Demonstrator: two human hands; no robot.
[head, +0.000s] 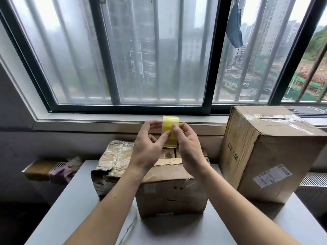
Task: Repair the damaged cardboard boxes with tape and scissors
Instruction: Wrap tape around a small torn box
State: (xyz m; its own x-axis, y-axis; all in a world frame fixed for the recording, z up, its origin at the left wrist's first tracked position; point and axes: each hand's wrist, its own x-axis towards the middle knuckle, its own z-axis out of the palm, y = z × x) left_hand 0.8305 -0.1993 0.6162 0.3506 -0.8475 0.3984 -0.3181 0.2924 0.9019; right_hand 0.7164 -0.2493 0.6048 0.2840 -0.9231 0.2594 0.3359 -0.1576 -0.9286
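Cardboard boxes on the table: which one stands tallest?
The right-hand box, printed "CZ", stands upright beside the window, taller than the crushed, torn boxes in the middle.

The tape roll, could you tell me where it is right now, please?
In the head view, the yellow tape roll is held up at centre by both hands, left hand and right hand, above the crushed box.

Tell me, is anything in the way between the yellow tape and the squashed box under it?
Nothing visible is. Both hands, left hand and right hand, hold the tape roll up in the air above the crushed box, with only open space between them.
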